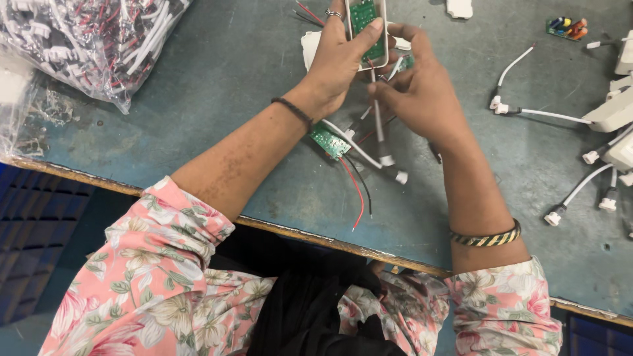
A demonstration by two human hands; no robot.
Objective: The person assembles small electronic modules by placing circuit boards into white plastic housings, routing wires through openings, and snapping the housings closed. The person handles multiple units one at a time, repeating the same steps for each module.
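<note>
My left hand [339,56] grips a white plastic case [366,31] with a green circuit board inside it, thumb pressed on the board. My right hand [422,92] is beside it, fingers pinching a white cable [378,125] that hangs from the case and ends in a white plug [388,161]. A second green circuit board [330,140] lies on the table under my left wrist, with a red wire [355,191] and a black wire [362,188] trailing toward me.
A clear plastic bag [92,39] full of wired parts lies at the far left. White cased units with cables and plugs [593,118] lie at the right. A small board with coloured parts [567,28] sits at the far right. The table's front edge [297,231] runs diagonally; blue crates [33,231] are below.
</note>
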